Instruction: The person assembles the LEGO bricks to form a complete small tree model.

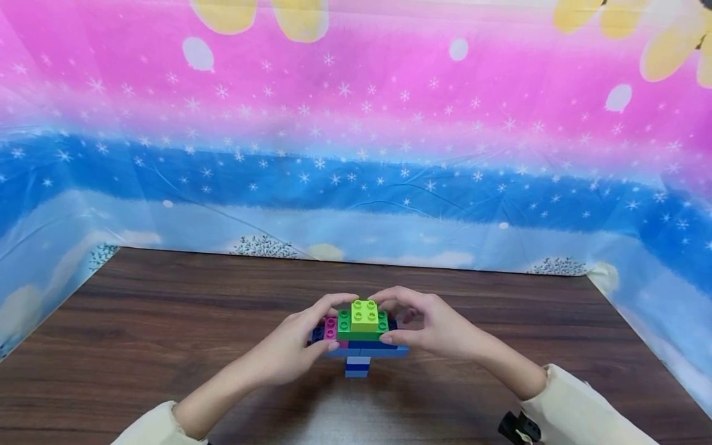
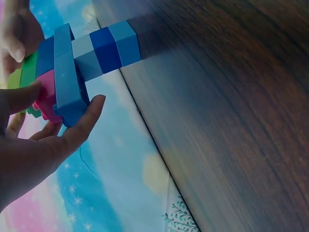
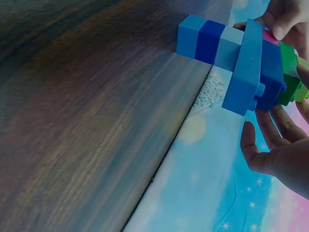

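Observation:
A toy-brick build (image 1: 358, 344) stands on the table, with a narrow stem of light blue, dark blue and grey-blue bricks (image 2: 106, 50) under a wide light blue layer (image 3: 245, 72). Above that layer sit a pink brick (image 1: 330, 327) and a dark blue brick (image 3: 270, 72). A green brick (image 1: 345, 321) comes higher, topped by a lime-green brick (image 1: 364, 315). My left hand (image 1: 289, 346) grips the left side, thumb in front by the pink brick and fingers behind. From the right, my right hand (image 1: 439, 324) holds the green brick's end, its thumb on the front face.
The dark wood-grain table (image 1: 167, 321) reaches back to a pink and blue snowflake-printed cloth (image 1: 356, 154), which hangs behind it and along both sides. A small black device (image 1: 520, 426) sits by the right sleeve (image 1: 578, 408).

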### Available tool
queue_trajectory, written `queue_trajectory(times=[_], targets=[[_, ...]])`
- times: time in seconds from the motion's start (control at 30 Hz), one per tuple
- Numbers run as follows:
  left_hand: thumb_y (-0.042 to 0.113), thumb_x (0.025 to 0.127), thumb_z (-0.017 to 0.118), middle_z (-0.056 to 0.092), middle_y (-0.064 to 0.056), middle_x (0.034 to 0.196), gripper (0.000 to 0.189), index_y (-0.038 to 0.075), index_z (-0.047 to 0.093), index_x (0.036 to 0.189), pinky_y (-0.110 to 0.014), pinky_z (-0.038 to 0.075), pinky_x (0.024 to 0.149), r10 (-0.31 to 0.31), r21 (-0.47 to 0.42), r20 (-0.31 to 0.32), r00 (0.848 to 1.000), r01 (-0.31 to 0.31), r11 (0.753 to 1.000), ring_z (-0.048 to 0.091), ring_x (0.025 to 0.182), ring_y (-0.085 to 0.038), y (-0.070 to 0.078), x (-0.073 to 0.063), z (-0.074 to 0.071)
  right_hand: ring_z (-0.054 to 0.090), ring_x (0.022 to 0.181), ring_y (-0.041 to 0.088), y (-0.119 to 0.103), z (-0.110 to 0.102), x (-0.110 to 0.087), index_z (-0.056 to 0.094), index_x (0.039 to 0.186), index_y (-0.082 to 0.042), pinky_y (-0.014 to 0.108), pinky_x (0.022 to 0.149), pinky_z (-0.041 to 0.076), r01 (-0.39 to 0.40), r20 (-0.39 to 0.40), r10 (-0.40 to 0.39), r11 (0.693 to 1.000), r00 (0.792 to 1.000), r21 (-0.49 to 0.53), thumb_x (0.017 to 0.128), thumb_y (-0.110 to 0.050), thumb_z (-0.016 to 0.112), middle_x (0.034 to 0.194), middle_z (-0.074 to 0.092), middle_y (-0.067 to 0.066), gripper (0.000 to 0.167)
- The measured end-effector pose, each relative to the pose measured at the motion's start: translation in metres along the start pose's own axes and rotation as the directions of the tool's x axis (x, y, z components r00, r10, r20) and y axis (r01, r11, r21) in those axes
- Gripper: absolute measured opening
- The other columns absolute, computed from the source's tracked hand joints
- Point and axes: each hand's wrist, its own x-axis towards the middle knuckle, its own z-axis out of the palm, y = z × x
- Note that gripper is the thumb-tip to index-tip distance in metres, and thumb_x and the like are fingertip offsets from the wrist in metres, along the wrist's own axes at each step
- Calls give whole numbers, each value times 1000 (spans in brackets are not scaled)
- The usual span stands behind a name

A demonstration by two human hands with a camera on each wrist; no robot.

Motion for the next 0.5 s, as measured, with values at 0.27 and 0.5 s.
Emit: queue_trajectory(times=[0.27,0.5], targets=[[-6,84,60,55,-13,115,53,13,39,129,-39,47,84,-53,40,-7,999,53,998,55,104,-29,-4,-5,-3,57,95,17,10,4,-12,46,131,-14,33,78,50,-86,7,86,996,996,-15,83,-17,68,114,58,6,52],[-7,79,64,57,-9,106,42,8,48,116,-28,50,77,-57,30,1,998,57,998,58,98,-29,-10,-9,-9,58,93,20,18,9,-22,47,129,-9,30,77,50,-158,36,158,987,987,-2,83,-13,68,113,57,9,51]])
